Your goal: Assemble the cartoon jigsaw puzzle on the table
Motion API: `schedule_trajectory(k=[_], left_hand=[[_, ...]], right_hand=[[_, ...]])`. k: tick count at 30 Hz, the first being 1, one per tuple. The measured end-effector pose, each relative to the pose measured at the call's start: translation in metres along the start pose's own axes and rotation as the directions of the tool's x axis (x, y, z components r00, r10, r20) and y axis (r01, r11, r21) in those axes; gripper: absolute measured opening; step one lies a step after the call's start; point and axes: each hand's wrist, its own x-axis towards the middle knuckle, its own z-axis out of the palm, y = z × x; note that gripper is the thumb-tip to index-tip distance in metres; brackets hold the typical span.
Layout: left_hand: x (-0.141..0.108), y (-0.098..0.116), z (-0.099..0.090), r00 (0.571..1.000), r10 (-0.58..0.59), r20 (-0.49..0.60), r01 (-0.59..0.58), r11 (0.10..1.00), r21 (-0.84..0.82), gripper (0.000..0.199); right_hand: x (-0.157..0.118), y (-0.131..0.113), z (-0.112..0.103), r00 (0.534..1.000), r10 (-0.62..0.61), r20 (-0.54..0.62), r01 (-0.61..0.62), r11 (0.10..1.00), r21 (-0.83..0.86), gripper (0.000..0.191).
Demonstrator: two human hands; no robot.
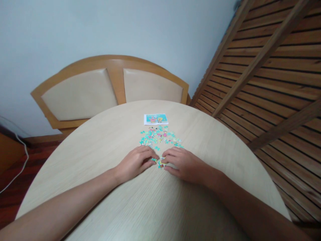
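On the round pale table [105,147] lies a loose pile of puzzle pieces [163,134], mostly turquoise with some pink and yellow. Nearer the front, a small joined cluster of pieces [161,164] sits between my hands. My left hand [139,160] pinches a turquoise and yellow puzzle piece just left of the cluster. My right hand [182,162] has its fingers and thumb closed on the right side of the cluster. Behind the pile rests a picture card [156,119] showing a pink and a yellow cartoon figure on turquoise.
Beyond the table stands a wooden headboard-like panel [116,73] with beige pads, against a pale wall. A slatted wooden structure [263,67] leans in at the right. A white cable [25,160] hangs at the far left.
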Motion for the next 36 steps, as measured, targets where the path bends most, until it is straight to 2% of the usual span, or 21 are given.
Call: schedule_trajectory(k=[4,8,12,23,36], left_hand=[[0.001,0.0,0.002,0.999,-0.023,-0.034,0.02,0.995,-0.093,0.019],[0.002,0.001,0.006,0.992,-0.11,-0.068,0.092,0.971,-0.221,0.019],[0.003,0.0,0.009,0.985,-0.148,-0.086,0.121,0.956,-0.266,0.017],[0.006,-0.001,0.011,0.992,-0.086,-0.093,0.075,0.99,-0.118,0.015],[0.006,0.0,0.009,0.986,-0.134,-0.098,0.132,0.991,-0.027,0.007]], right_hand=[[-0.001,0.001,0.0,1.0,-0.013,-0.012,0.013,1.0,0.007,0.015],[-0.001,0.001,0.001,0.999,-0.025,-0.019,0.025,1.0,0.007,0.016],[0.0,-0.001,0.002,1.0,-0.025,-0.007,0.025,1.0,0.013,0.018],[0.0,-0.002,0.002,0.999,-0.047,-0.009,0.047,0.999,-0.027,0.021],[-0.001,-0.005,-0.001,0.999,-0.013,0.044,0.015,0.999,-0.038,0.024]])
